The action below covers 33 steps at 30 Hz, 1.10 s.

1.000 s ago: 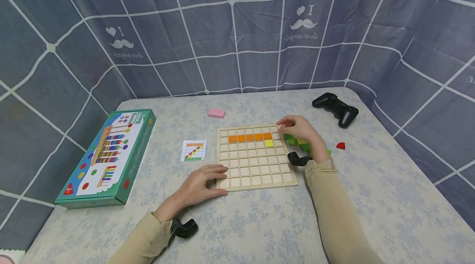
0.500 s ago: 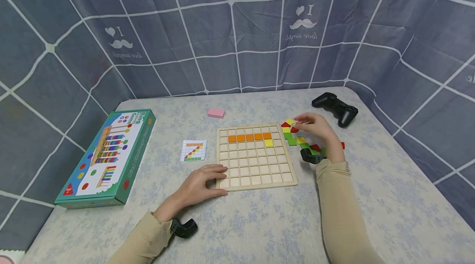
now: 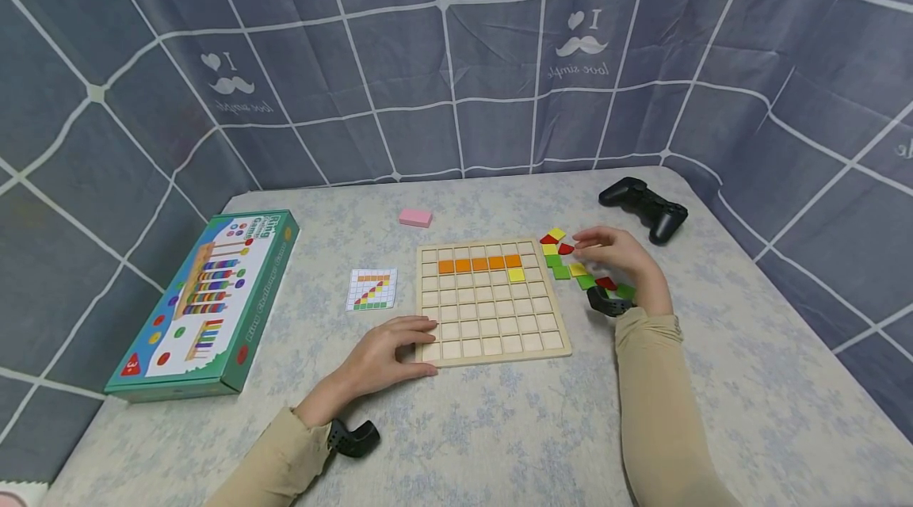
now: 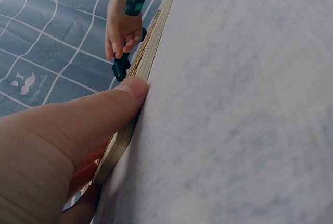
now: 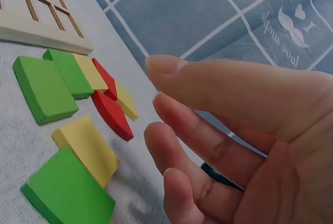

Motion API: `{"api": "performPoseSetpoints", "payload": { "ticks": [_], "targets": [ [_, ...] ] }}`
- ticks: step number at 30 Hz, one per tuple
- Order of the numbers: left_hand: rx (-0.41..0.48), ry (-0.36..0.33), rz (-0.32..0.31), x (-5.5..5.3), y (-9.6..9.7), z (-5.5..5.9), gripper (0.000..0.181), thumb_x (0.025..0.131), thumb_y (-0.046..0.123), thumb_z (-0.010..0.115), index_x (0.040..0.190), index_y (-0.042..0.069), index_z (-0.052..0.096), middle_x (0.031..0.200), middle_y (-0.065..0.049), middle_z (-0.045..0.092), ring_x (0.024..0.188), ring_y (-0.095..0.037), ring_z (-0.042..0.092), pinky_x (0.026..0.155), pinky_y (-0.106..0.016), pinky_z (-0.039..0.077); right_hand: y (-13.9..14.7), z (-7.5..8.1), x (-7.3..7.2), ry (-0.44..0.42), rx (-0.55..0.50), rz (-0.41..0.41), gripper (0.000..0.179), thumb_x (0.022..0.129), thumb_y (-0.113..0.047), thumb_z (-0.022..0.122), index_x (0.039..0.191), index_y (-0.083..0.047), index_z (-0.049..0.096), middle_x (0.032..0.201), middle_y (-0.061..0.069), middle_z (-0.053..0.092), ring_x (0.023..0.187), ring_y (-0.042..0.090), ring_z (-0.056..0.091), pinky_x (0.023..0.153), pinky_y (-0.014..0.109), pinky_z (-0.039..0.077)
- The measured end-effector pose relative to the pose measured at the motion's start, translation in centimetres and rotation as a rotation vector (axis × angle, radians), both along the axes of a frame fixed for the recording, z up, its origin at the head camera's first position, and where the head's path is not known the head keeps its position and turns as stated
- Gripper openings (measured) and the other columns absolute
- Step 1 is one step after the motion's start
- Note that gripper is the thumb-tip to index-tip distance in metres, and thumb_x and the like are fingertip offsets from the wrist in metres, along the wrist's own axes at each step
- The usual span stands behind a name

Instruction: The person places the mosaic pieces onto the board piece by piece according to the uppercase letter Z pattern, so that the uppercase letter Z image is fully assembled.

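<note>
My left hand (image 3: 385,352) holds the front left corner of a wooden grid board (image 3: 499,355). In the left wrist view the thumb (image 4: 132,87) lies along the board's front edge, fingers round the left side. A row of orange square tiles (image 3: 480,264) sits in the board's upper part, with one yellow tile (image 3: 517,276) below its right end. My right hand (image 3: 619,252) hovers at the right of the board with nothing between its fingers. Under and beside it lie loose green tiles (image 5: 47,88), yellow tiles (image 5: 88,148) and red rounded pieces (image 5: 113,114).
A pattern card (image 3: 372,289) lies left of the board, and a pink block (image 3: 416,217) behind it. On the far left is a green game box (image 3: 207,301). A black game controller (image 3: 644,209) rests at the back right. A tiled-print curtain (image 3: 456,55) surrounds the table.
My right hand has moved right, from the board's upper right corner to above the loose tiles, uncovering several of them. The left hand and the tiles on the board have stayed put.
</note>
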<state>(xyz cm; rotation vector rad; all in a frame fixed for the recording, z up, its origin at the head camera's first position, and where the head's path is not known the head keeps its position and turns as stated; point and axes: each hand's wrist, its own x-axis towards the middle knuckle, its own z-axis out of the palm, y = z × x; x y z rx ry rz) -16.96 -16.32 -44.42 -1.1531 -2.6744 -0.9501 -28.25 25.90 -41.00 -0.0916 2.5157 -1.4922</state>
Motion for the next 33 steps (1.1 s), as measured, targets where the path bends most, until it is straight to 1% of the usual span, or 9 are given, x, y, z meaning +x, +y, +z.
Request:
{"api": "performPoseSetpoints", "payload": {
  "ticks": [4, 7, 13, 18, 22, 26, 31, 33],
  "targets": [
    [0.001, -0.001, 0.001, 0.0, 0.0, 0.0, 0.046, 0.077, 0.039, 0.076, 0.111, 0.008, 0.070, 0.128, -0.002, 0.058, 0.123, -0.021, 0.048, 0.102, -0.034, 0.040, 0.3, -0.4, 0.0, -0.010, 0.011, 0.004, 0.052, 0.089, -0.025, 0.067, 0.131, 0.001, 0.050, 0.123, 0.021, 0.055, 0.098, 0.022, 0.054, 0.077, 0.030, 0.048],
    [0.003, 0.002, 0.002, 0.0, 0.0, 0.0, 0.046, 0.077, 0.039, 0.076, 0.111, 0.008, 0.070, 0.128, -0.002, 0.058, 0.123, -0.021, 0.048, 0.102, -0.034, 0.040, 0.4, -0.7, -0.1, -0.021, 0.017, 0.006, 0.053, 0.088, -0.026, 0.067, 0.131, 0.001, 0.050, 0.123, 0.021, 0.055, 0.094, 0.020, 0.056, 0.075, 0.030, 0.048],
    [0.012, 0.006, 0.002, 0.0, 0.0, 0.0, 0.046, 0.077, 0.039, 0.076, 0.111, 0.009, 0.070, 0.128, -0.002, 0.058, 0.123, -0.020, 0.049, 0.102, -0.033, 0.040, 0.6, -1.1, -0.1, -0.044, -0.017, 0.028, 0.052, 0.088, -0.021, 0.067, 0.130, 0.003, 0.049, 0.121, 0.022, 0.055, 0.088, 0.018, 0.058, 0.071, 0.028, 0.049],
    [0.010, 0.004, 0.003, 0.0, 0.0, 0.0, 0.046, 0.077, 0.039, 0.076, 0.111, 0.009, 0.070, 0.128, -0.002, 0.058, 0.123, -0.020, 0.049, 0.101, -0.033, 0.041, 0.4, -1.2, 0.0, -0.052, -0.001, 0.009, 0.051, 0.087, -0.019, 0.068, 0.129, 0.003, 0.051, 0.118, 0.019, 0.057, 0.085, 0.014, 0.058, 0.070, 0.027, 0.050],
    [0.008, 0.000, 0.005, 0.0, 0.0, 0.0, 0.046, 0.077, 0.039, 0.076, 0.111, 0.009, 0.070, 0.128, -0.001, 0.058, 0.123, -0.020, 0.049, 0.101, -0.033, 0.041, 0.3, -1.1, 0.2, -0.065, 0.000, 0.020, 0.052, 0.086, -0.017, 0.069, 0.130, 0.004, 0.050, 0.120, 0.022, 0.056, 0.088, 0.015, 0.058, 0.072, 0.028, 0.050],
    [0.009, -0.001, 0.005, 0.0, 0.0, -0.1, 0.046, 0.077, 0.039, 0.076, 0.111, 0.009, 0.070, 0.128, -0.001, 0.058, 0.123, -0.020, 0.049, 0.102, -0.033, 0.040, 0.4, -0.9, 0.4, -0.080, -0.003, 0.051, 0.056, 0.085, -0.016, 0.070, 0.132, 0.005, 0.047, 0.124, 0.024, 0.054, 0.094, 0.016, 0.056, 0.077, 0.028, 0.049],
    [0.010, -0.001, 0.004, 0.0, 0.0, -0.1, 0.046, 0.077, 0.039, 0.076, 0.111, 0.009, 0.070, 0.128, -0.001, 0.058, 0.123, -0.020, 0.049, 0.102, -0.033, 0.040, 0.4, -1.1, 0.3, -0.068, 0.018, 0.073, 0.053, 0.085, -0.015, 0.069, 0.130, 0.005, 0.049, 0.124, 0.023, 0.054, 0.095, 0.012, 0.056, 0.080, 0.026, 0.048],
    [0.011, -0.001, 0.003, 0.0, 0.0, -0.1, 0.046, 0.077, 0.039, 0.076, 0.111, 0.009, 0.070, 0.128, -0.002, 0.058, 0.122, -0.020, 0.049, 0.102, -0.033, 0.041, 0.5, -1.2, 0.2, -0.066, 0.026, 0.075, 0.052, 0.085, -0.015, 0.070, 0.129, 0.005, 0.050, 0.124, 0.023, 0.054, 0.096, 0.014, 0.056, 0.081, 0.026, 0.048]
  ]
}}
